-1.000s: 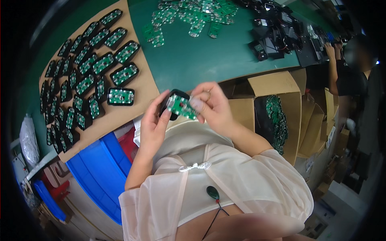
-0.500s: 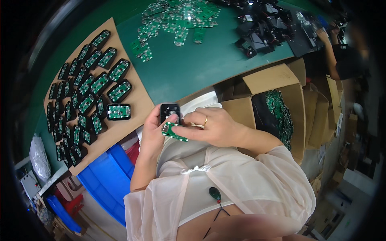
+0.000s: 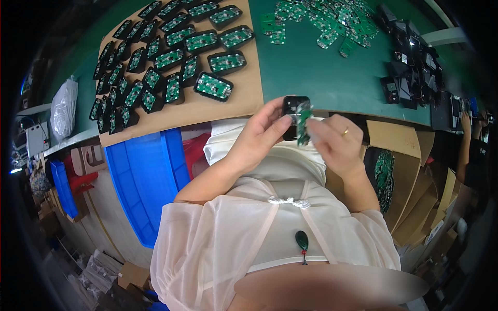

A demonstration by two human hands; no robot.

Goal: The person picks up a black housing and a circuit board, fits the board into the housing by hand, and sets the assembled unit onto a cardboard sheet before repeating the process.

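My left hand grips a small black plastic housing whose open side faces up, with the thumb across its near part. Between the fingers of my right hand is a green circuit board, tipped on edge. It overlaps the right side of the housing in view, and I cannot tell whether the two touch. The right fingers and the board are smeared by motion. Just beyond my left hand, a black housing fitted with a green board lies on brown cardboard.
Many more filled housings stand in rows on the cardboard. On the green table lie a heap of loose circuit boards and a pile of black housings. A blue bin is at lower left, an open carton at right. Another person's arm shows far right.
The view has swung, so the table and my hands appear farther right and higher. The board has turned from lying nearly flat below the housing to standing on edge at its right.
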